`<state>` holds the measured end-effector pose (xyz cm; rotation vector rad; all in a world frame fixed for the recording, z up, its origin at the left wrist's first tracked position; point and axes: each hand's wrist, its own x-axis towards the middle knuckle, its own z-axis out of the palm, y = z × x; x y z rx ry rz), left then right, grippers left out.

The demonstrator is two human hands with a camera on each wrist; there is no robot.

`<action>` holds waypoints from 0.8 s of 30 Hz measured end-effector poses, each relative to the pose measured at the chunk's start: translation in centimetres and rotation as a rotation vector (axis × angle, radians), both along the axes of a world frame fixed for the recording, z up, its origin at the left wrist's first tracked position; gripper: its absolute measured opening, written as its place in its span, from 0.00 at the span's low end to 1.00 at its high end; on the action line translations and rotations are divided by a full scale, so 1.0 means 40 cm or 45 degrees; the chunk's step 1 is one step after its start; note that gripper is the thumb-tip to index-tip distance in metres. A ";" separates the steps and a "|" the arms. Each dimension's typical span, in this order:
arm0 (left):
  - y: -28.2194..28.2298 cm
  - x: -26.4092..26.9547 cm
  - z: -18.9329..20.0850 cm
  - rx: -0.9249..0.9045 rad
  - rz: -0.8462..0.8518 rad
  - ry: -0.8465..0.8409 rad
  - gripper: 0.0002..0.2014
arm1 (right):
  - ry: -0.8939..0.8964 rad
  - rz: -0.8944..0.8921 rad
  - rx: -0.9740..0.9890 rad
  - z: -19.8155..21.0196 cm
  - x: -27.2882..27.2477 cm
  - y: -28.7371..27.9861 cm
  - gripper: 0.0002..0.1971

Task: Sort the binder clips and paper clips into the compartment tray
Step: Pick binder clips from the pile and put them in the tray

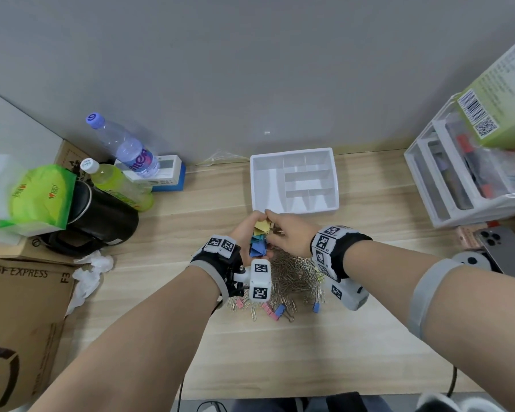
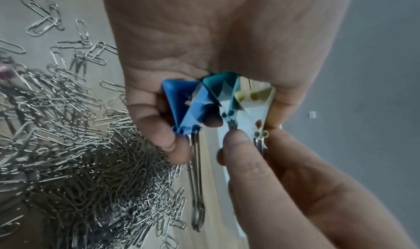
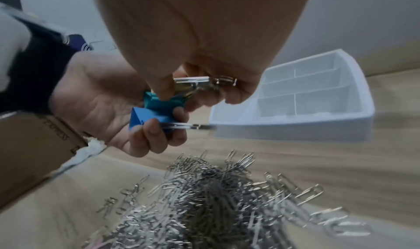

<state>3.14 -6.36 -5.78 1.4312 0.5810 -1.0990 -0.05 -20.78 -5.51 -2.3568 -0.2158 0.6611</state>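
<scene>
Three binder clips, a blue one, a teal one and a yellow one, are held in the curled left hand above the tabletop. The right hand pinches their wire handles. The clips are judged light, stiff and springy, best taken by the folded body or the wire loops. The paper clips, too many to count, lie heaped and would slip and tangle. One white compartment tray is seen holding nothing, six compartments visible.

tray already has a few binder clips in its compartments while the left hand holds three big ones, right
Not quite. In the head view the tray has nothing in its compartments. The left hand does hold the three big binder clips, blue, teal and yellow.
</scene>
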 end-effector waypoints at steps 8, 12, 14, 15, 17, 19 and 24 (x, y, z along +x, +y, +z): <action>-0.033 0.061 -0.003 0.070 -0.077 -0.008 0.34 | 0.043 -0.092 -0.440 0.011 0.094 -0.110 0.16; -0.044 0.102 -0.007 0.156 -0.138 -0.117 0.29 | 0.127 -0.153 -0.729 0.014 0.165 -0.183 0.10; -0.044 0.118 -0.016 0.156 -0.137 -0.113 0.29 | 0.179 -0.140 -0.819 0.020 0.196 -0.202 0.08; -0.043 0.126 -0.021 0.154 -0.127 -0.106 0.29 | 0.201 -0.134 -0.860 0.024 0.210 -0.207 0.06; -0.042 0.138 -0.029 0.118 -0.100 -0.081 0.27 | 0.214 -0.145 -0.930 0.022 0.232 -0.212 0.08; -0.046 0.151 -0.035 0.049 -0.041 -0.068 0.22 | 0.191 -0.199 -0.983 0.009 0.243 -0.210 0.15; -0.068 0.189 -0.045 -0.022 0.036 -0.053 0.12 | 0.136 -0.185 -0.972 -0.031 0.268 -0.217 0.20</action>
